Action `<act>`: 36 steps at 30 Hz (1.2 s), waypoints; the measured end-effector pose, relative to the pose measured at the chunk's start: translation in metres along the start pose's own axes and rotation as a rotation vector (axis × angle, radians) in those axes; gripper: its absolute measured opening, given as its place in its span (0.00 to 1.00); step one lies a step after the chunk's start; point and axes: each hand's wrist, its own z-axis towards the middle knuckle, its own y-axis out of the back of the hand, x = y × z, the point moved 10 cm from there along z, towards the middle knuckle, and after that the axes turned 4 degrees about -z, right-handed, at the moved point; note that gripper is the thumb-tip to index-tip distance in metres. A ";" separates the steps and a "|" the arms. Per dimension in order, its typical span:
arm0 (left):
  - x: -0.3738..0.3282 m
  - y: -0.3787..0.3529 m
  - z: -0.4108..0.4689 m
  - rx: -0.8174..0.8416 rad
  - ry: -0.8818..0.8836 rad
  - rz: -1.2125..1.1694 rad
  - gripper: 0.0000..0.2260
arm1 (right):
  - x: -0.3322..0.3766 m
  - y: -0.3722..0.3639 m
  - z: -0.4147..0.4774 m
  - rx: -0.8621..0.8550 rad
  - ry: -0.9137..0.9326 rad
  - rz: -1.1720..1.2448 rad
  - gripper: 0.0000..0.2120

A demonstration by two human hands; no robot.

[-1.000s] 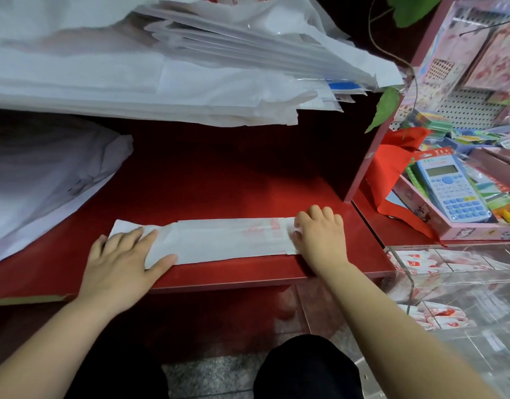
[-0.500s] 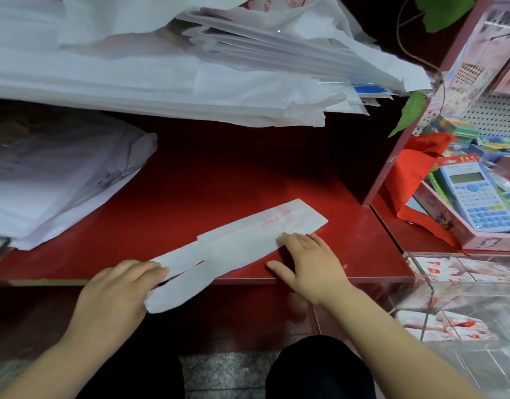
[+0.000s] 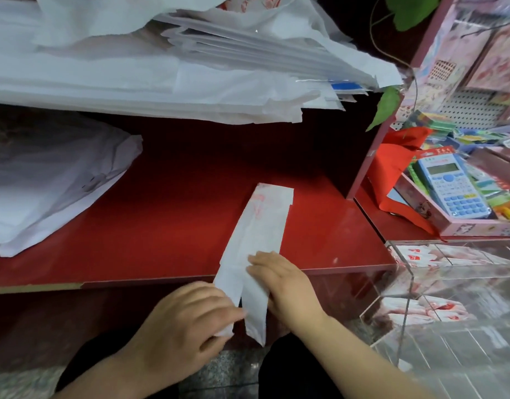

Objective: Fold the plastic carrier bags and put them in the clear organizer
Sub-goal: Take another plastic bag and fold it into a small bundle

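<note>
One folded bag (image 3: 259, 226) on the red shelf (image 3: 161, 226), I count two handles overhanging the front edge. Left hand (image 3: 184, 321), blurred, pinches one handle; right hand (image 3: 279, 283) presses flat, thumb hidden. One clear organizer (image 3: 406, 298), cut off at the right.

One head-worn camera looks forward and down, close above the red shelf (image 3: 176, 226). The clear organizer (image 3: 406, 298) shows at its right.

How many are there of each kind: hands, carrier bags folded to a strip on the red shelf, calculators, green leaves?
hands: 2, left hand and right hand
folded carrier bag: 1
calculator: 1
green leaves: 2
Total: 6
</note>
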 end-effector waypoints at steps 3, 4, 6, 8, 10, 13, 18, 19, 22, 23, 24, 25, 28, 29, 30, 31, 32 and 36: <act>0.015 -0.014 0.007 0.086 0.067 0.017 0.20 | -0.014 0.011 -0.010 -0.038 -0.047 0.101 0.11; 0.021 -0.019 0.010 0.120 0.094 0.023 0.22 | -0.017 0.012 -0.011 -0.017 -0.061 0.145 0.12; 0.029 -0.031 0.015 0.181 0.113 0.030 0.25 | -0.023 0.016 -0.016 0.013 -0.109 0.208 0.11; 0.033 -0.044 0.018 0.240 0.114 0.078 0.29 | -0.030 0.021 -0.021 0.018 -0.166 0.253 0.12; 0.036 -0.054 0.019 0.257 0.109 0.135 0.29 | -0.037 0.024 -0.026 0.029 -0.226 0.299 0.12; 0.038 -0.051 0.023 0.114 0.101 0.076 0.16 | -0.045 0.024 -0.032 0.046 -0.281 0.350 0.14; 0.047 -0.039 0.039 -0.076 0.214 -0.091 0.13 | -0.057 0.021 -0.036 0.105 -0.491 0.466 0.10; 0.055 -0.038 0.041 -0.091 0.304 -0.185 0.11 | -0.061 0.020 -0.036 0.109 -0.544 0.513 0.07; 0.085 -0.044 0.037 -0.083 0.660 -0.450 0.08 | -0.070 0.025 -0.029 0.061 -0.653 0.612 0.13; 0.092 -0.050 0.036 -0.078 0.747 -0.527 0.11 | -0.076 0.026 -0.024 0.040 -0.701 0.622 0.15; 0.099 -0.054 0.036 -0.084 0.820 -0.605 0.13 | -0.083 0.027 -0.020 0.026 -0.757 0.614 0.16; 0.104 -0.055 0.040 -0.094 0.871 -0.654 0.13 | -0.092 0.027 -0.015 0.018 -0.819 0.594 0.18; 0.111 -0.056 0.057 -0.141 0.950 -0.725 0.12 | -0.112 0.021 -0.002 0.149 -1.020 0.564 0.19; 0.114 -0.056 0.061 -0.162 0.965 -0.726 0.12 | -0.115 0.014 0.000 0.248 -1.081 0.574 0.17; 0.116 -0.056 0.064 -0.180 0.972 -0.725 0.12 | -0.115 0.008 0.000 0.346 -1.124 0.579 0.15; 0.117 -0.056 0.065 -0.180 0.985 -0.730 0.12 | -0.115 0.004 0.002 0.432 -1.146 0.569 0.14; 0.120 -0.059 0.065 -0.163 0.993 -0.735 0.12 | -0.115 0.000 0.003 0.505 -1.153 0.545 0.13; 0.125 -0.071 0.062 -0.028 1.004 -0.729 0.20 | -0.116 -0.010 0.013 0.660 -1.127 0.443 0.12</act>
